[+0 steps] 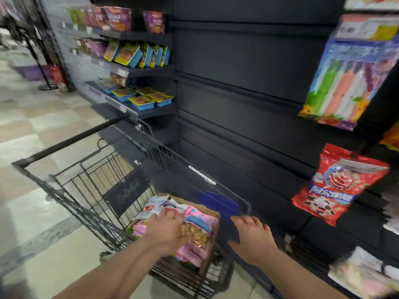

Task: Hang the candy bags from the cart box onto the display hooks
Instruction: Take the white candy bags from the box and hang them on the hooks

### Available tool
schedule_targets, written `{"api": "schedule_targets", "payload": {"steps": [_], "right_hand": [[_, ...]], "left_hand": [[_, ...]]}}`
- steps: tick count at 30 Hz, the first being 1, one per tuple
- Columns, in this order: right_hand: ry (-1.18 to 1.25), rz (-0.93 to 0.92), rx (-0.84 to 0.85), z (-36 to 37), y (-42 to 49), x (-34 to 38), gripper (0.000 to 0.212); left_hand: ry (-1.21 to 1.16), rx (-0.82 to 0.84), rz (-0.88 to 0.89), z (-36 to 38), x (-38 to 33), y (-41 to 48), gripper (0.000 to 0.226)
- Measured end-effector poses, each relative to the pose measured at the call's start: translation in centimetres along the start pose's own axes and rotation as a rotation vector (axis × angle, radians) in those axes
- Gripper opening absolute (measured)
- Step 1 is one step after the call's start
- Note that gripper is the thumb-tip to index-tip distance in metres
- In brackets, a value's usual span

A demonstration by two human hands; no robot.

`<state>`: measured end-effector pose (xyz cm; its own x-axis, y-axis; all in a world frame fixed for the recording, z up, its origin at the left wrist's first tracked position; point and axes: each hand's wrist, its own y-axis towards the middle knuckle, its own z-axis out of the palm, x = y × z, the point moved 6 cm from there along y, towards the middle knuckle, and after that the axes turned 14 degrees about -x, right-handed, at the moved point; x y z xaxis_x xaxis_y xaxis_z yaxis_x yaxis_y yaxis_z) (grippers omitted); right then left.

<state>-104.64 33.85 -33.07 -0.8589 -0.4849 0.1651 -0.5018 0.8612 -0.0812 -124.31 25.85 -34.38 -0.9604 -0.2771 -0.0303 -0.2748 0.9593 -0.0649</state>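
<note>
A cardboard box point(212, 214) sits in the black wire cart point(133, 175), filled with pink and white candy bags point(199, 220). My left hand point(167, 226) reaches into the box and lies on top of the bags, fingers spread over them; whether it grips one is unclear. To the right of the box, by the cart's front rim, my right hand point(251, 230) hovers with loosely curled fingers, holding nothing. A red candy bag point(336, 186) hangs on the dark display at right, below a striped multicolour bag point(349, 76). The hooks themselves are not visible.
The dark slatted display wall point(237, 87) stands behind the cart. Shelves with boxed snacks point(138, 57) run along the left. More packets point(362, 275) lie at lower right. Tiled floor point(32, 126) spreads to the left. The view is motion-blurred.
</note>
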Motion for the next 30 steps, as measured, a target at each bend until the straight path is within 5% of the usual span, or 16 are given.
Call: {"api": "schedule_targets", "payload": {"steps": [10, 18, 30], "right_hand": [[-0.033, -0.007, 0.142, 6.7, 6.7, 11.4, 0.069], [-0.059, -0.003, 0.210, 8.7, 13.2, 12.7, 0.065], [0.029, 0.005, 0.326, 13.4, 24.7, 10.9, 0.061]], "left_hand": [[0.022, 0.057, -0.016, 2.0, 13.8, 3.7, 0.079], [0.028, 0.102, 0.025, 4.7, 15.8, 8.5, 0.071], [0.054, 0.245, -0.142, 8.5, 20.8, 18.0, 0.069]]}}
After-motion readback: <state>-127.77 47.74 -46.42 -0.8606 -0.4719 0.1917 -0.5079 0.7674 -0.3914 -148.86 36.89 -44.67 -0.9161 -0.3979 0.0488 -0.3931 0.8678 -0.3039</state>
